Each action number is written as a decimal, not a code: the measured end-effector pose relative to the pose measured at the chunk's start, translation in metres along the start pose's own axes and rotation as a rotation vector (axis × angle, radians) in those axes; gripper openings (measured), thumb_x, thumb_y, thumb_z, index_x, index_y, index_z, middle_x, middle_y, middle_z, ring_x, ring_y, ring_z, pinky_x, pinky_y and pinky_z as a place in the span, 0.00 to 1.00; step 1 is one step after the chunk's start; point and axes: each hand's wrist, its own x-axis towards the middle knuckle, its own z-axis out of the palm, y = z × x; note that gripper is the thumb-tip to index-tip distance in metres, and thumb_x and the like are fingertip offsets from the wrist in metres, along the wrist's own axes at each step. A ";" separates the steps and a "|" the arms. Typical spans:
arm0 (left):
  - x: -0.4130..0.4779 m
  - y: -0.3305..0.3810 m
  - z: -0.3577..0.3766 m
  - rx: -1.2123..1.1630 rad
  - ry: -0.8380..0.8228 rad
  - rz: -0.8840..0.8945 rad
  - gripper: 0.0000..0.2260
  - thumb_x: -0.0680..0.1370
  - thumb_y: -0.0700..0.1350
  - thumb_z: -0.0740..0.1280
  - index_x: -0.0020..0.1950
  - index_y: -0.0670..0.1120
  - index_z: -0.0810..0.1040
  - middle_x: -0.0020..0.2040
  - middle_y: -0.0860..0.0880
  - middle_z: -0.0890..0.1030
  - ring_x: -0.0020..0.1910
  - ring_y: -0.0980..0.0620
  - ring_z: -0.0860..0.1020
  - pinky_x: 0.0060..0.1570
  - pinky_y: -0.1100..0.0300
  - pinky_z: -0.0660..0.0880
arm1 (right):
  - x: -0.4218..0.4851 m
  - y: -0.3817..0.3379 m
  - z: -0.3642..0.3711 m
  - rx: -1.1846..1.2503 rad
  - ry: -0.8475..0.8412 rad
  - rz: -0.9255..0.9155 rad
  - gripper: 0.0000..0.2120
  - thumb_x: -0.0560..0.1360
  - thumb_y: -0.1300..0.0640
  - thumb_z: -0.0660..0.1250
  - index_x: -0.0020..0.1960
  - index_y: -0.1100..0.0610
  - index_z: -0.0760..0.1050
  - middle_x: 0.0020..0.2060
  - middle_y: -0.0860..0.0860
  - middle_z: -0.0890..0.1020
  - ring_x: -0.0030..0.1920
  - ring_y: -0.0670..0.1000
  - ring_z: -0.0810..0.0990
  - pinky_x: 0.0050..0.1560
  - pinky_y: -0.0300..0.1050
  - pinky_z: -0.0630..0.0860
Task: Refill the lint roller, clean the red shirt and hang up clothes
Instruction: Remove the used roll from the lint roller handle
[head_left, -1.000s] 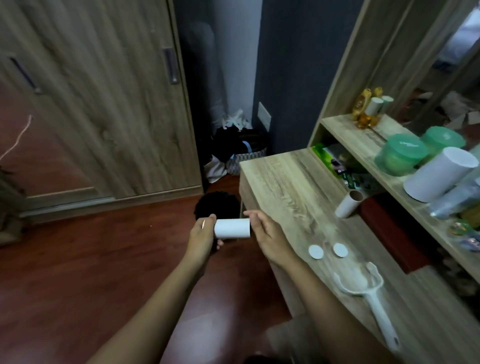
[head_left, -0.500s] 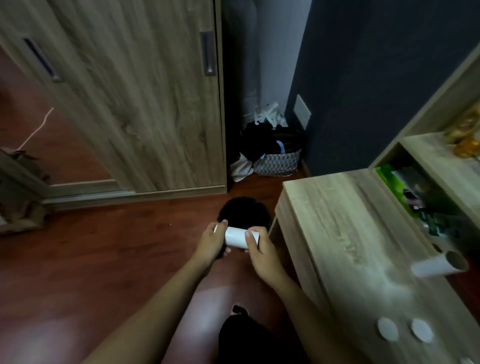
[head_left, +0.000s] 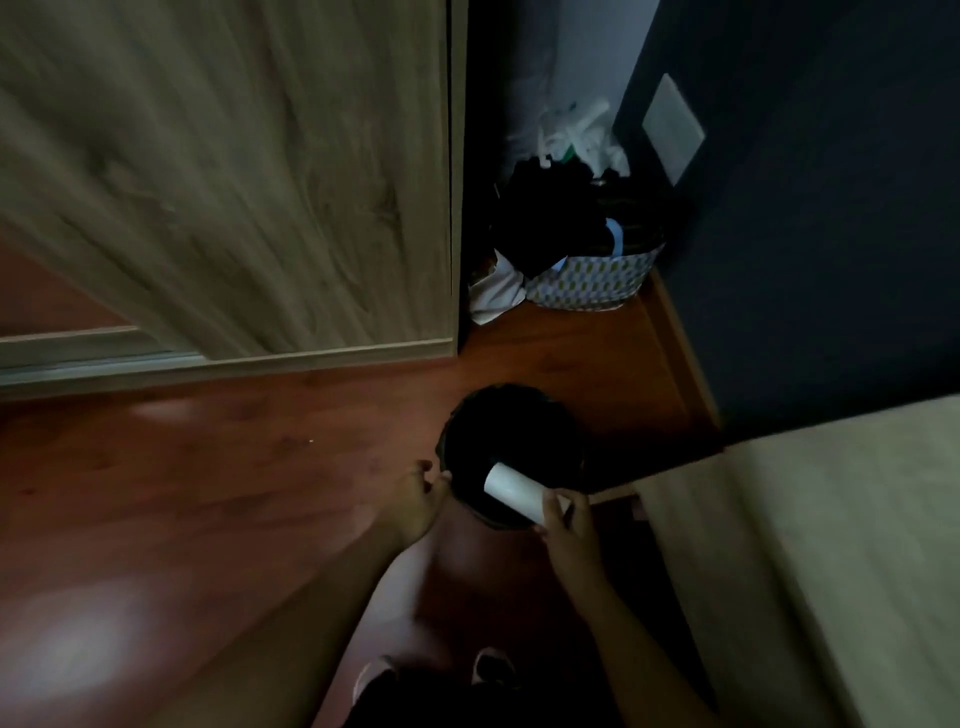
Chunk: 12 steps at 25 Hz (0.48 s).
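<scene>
My right hand (head_left: 569, 525) grips one end of a white lint roll (head_left: 514, 491), which points up and left over the mouth of a round black bin (head_left: 501, 391) on the floor. To the left of the roll and apart from it, my left hand (head_left: 413, 501) sits beside the bin's left rim. Its fingers are loosely curled and I see nothing in them. The picture is dark and blurred. No lint roller handle, red shirt or hanger is in view.
A wooden desk (head_left: 831, 519) fills the right side, close to the bin. The wardrobe's wooden door (head_left: 234, 182) stands at the left. A patterned basket (head_left: 587, 280) stuffed with dark clothes sits in the far corner, against the dark wall. The floor is red-brown wood.
My view has swung down and left, off the desk and onto the bin. My left hand has let go of the roll. My right hand now holds it alone over the bin.
</scene>
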 end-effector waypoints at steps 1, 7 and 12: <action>0.033 -0.015 0.009 0.077 -0.003 0.011 0.24 0.81 0.50 0.58 0.72 0.37 0.63 0.56 0.39 0.79 0.51 0.43 0.79 0.44 0.59 0.70 | 0.023 0.016 0.009 -0.008 0.016 0.004 0.19 0.78 0.52 0.59 0.65 0.60 0.65 0.61 0.59 0.73 0.58 0.59 0.76 0.56 0.55 0.77; 0.187 -0.083 0.070 0.228 -0.007 -0.057 0.27 0.80 0.53 0.58 0.72 0.36 0.61 0.69 0.35 0.67 0.65 0.37 0.69 0.58 0.51 0.69 | 0.119 0.095 0.048 0.024 0.039 0.031 0.18 0.78 0.52 0.58 0.64 0.60 0.65 0.52 0.50 0.73 0.47 0.50 0.78 0.42 0.40 0.75; 0.250 -0.106 0.116 0.089 0.137 -0.016 0.23 0.81 0.49 0.60 0.71 0.36 0.63 0.63 0.35 0.75 0.58 0.35 0.75 0.51 0.50 0.73 | 0.174 0.135 0.068 -0.074 0.066 0.018 0.20 0.77 0.48 0.60 0.63 0.58 0.66 0.53 0.55 0.77 0.49 0.54 0.79 0.42 0.43 0.75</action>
